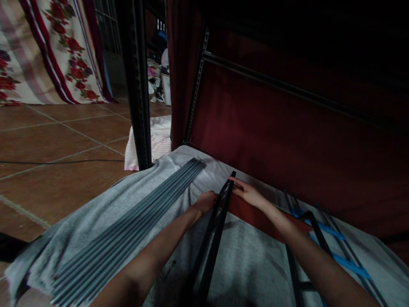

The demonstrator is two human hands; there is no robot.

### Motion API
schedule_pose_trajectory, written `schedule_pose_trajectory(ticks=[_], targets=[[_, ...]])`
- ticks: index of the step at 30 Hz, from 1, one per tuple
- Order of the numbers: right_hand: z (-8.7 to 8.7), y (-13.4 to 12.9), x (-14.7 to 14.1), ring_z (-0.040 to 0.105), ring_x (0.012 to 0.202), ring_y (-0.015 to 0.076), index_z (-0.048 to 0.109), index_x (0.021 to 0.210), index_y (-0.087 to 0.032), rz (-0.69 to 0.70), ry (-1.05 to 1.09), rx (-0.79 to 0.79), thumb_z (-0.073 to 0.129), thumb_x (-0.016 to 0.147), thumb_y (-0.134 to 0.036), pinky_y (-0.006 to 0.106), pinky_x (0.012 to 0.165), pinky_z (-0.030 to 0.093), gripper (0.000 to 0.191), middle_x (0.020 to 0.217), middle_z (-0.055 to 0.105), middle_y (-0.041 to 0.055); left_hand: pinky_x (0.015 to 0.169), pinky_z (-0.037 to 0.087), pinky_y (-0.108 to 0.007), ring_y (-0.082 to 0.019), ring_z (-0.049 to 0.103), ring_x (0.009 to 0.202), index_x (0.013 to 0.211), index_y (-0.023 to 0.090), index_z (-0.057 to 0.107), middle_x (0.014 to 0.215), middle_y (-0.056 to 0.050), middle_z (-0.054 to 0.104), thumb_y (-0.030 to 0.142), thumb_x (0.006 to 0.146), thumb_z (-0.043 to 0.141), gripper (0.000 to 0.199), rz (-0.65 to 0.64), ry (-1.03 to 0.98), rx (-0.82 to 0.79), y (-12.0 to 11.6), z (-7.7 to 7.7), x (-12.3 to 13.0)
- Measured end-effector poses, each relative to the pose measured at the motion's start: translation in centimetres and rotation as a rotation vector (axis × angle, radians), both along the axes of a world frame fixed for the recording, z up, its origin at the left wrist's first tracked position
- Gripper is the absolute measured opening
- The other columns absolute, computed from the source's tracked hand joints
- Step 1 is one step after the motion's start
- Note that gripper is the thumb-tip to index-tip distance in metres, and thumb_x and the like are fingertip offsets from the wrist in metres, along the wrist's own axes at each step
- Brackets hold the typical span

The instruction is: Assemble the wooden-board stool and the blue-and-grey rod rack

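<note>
Two long black metal bars (pixel 219 232) run from the lower middle of the view and meet near their far end, above a grey cloth. My left hand (pixel 205 201) is closed at the left side of these bars, its fingertips partly hidden behind them. On the other side, my right hand (pixel 249 194) grips near the far tip, index finger stretched across the bar and thumb below. A small dark gap or object between those fingers is too dim to make out. Left of my left arm lies a bundle of thin grey rods (pixel 134 226).
Grey cloth (pixel 258 260) covers the surface. A reddish-brown panel (pixel 252 217) lies under my right forearm. Further right are black frame pieces with blue bands (pixel 351 265). A black perforated post (pixel 140 94) stands at the left; a dark red curtain (pixel 287 132) hangs behind.
</note>
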State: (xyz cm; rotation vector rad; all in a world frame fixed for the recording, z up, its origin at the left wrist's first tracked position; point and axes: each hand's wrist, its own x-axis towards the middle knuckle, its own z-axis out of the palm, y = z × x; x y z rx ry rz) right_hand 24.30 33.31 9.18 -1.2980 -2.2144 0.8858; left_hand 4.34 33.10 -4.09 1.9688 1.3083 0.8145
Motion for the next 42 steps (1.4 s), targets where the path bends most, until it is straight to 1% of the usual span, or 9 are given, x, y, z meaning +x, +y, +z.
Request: schedule_pose_trajectory(ticks=[5, 12, 17, 21, 24, 27, 31, 35, 42], targets=[[-0.3, 0.3, 0.2, 0.060, 0.118, 0.0209, 0.052, 0.136, -0.035, 0.007, 0.029, -0.032, 0.060, 0.083, -0.022, 0.040, 0.106, 0.042, 0.054, 0.121, 0.068, -0.0013, 0.077, 0.044, -0.027, -0.020, 0.061, 0.078, 0.081, 0.020, 0.071, 0.084, -0.007, 0.066, 0.011, 0.076, 0.053, 0.021, -0.053, 0.020, 0.038, 0.2, 0.4, 0.2], [-0.9, 0.9, 0.5, 0.058, 0.120, 0.0188, 0.049, 0.139, -0.034, 0.043, 0.034, -0.045, 0.058, 0.084, -0.023, 0.039, 0.107, 0.041, 0.057, 0.122, 0.067, -0.0021, 0.072, 0.044, -0.026, -0.019, 0.060, 0.072, 0.083, 0.020, 0.073, 0.080, -0.006, 0.066, 0.012, 0.074, 0.055, 0.022, -0.061, 0.037, 0.033, 0.1, 0.4, -0.2], [-0.7, 0.6, 0.5, 0.058, 0.121, 0.0214, 0.047, 0.139, -0.037, 0.024, -0.041, 0.030, 0.059, 0.084, -0.025, 0.040, 0.105, 0.042, 0.058, 0.126, 0.066, -0.0021, 0.073, 0.044, -0.026, -0.019, 0.060, 0.072, 0.083, 0.020, 0.072, 0.081, -0.007, 0.065, 0.014, 0.075, 0.056, 0.019, -0.008, 0.032, 0.029, -0.3, 0.6, 0.2], [0.1, -0.3, 0.2, 0.058, 0.121, 0.0218, 0.038, 0.145, -0.035, 0.026, -0.136, 0.100, 0.054, 0.089, -0.029, 0.038, 0.100, 0.045, 0.059, 0.126, 0.065, 0.0004, 0.075, 0.044, -0.026, -0.018, 0.059, 0.073, 0.086, 0.020, 0.071, 0.083, -0.006, 0.063, 0.018, 0.081, 0.053, 0.019, 0.013, 0.045, 0.009, -0.6, 0.2, -0.1], [0.5, -1.3, -0.2, 0.063, 0.111, 0.0238, 0.032, 0.148, -0.031, -0.036, -0.252, 0.207, 0.051, 0.091, -0.033, 0.037, 0.094, 0.048, 0.060, 0.122, 0.067, 0.0044, 0.076, 0.043, -0.027, -0.018, 0.058, 0.073, 0.083, 0.020, 0.070, 0.085, -0.006, 0.062, 0.023, 0.087, 0.048, 0.022, 0.026, 0.056, 0.008, -0.8, -0.4, -0.4], [0.5, -2.1, -0.3, 0.067, 0.100, 0.0249, 0.040, 0.140, -0.026, -0.106, -0.356, 0.299, 0.050, 0.092, -0.035, 0.036, 0.086, 0.049, 0.050, 0.115, 0.069, 0.0066, 0.075, 0.042, -0.027, -0.017, 0.057, 0.073, 0.083, 0.021, 0.068, 0.087, -0.006, 0.062, 0.024, 0.088, 0.046, 0.023, 0.034, 0.034, 0.021, -0.8, -1.0, -0.4], [0.2, -2.4, -0.2, 0.067, 0.096, 0.0255, 0.051, 0.125, -0.023, -0.197, -0.439, 0.349, 0.051, 0.091, -0.041, 0.034, 0.081, 0.049, 0.038, 0.108, 0.070, 0.0076, 0.074, 0.042, -0.028, -0.017, 0.055, 0.071, 0.083, 0.021, 0.068, 0.084, -0.005, 0.063, 0.018, 0.082, 0.052, 0.016, 0.020, -0.111, 0.090, -0.7, -1.7, -0.4], [0.1, -2.1, 0.1, 0.066, 0.099, 0.0250, 0.062, 0.111, -0.027, -0.096, -0.454, 0.316, 0.045, 0.094, -0.042, 0.035, 0.085, 0.048, 0.028, 0.108, 0.071, 0.0049, 0.074, 0.043, -0.028, -0.017, 0.055, 0.072, 0.082, 0.022, 0.068, 0.085, -0.004, 0.062, 0.016, 0.079, 0.054, 0.014, -0.018, -0.152, 0.086, -0.1, -2.4, -0.8], [0.8, -1.6, 0.2, 0.065, 0.102, 0.0231, 0.064, 0.114, -0.027, -0.021, -0.383, 0.185, 0.046, 0.093, -0.042, 0.034, 0.089, 0.049, 0.031, 0.111, 0.071, 0.0029, 0.069, 0.040, -0.028, -0.017, 0.054, 0.068, 0.079, 0.022, 0.067, 0.082, -0.005, 0.062, 0.015, 0.082, 0.052, 0.016, -0.090, -0.115, 0.168, 0.1, -2.5, -1.0]])
